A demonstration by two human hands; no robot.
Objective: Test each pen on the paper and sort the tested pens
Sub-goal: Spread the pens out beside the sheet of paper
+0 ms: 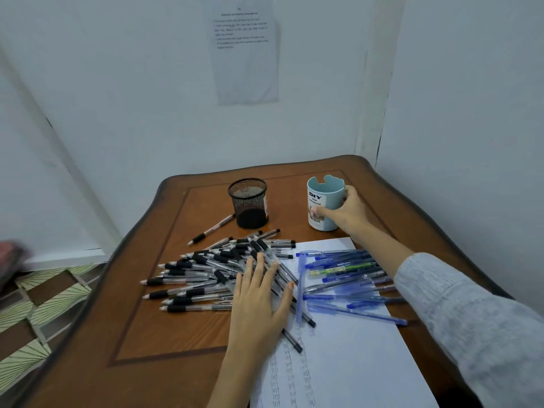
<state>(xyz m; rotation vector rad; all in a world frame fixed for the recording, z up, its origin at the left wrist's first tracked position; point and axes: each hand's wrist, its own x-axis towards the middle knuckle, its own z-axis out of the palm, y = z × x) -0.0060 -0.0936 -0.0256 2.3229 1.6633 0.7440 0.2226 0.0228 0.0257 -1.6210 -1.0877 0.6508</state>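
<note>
- Several columns of test scribbles ran down the paper (338, 363), nearest on the tabletop (147, 334), so testing looked well advanced.
- The left hand (259, 293) lay flat, fingers straight, on the pile of black-grip pens (200, 275), which spread from the paper's left edge onto bare wood.
- Just right of it, the blue pens (347, 278) lay fanned across the paper's far end.
- Farther back, the right hand (350, 213) was wrapped round the pale blue organizer cup (323, 198), upright beyond the paper.
- The black mesh cup (248, 201) stood to its left, a stray pen (212, 229) beside it.
- The step looked like sorting into holders; next, the cup likely needed bringing close to one group so those pens could be gathered and dropped in.
</note>
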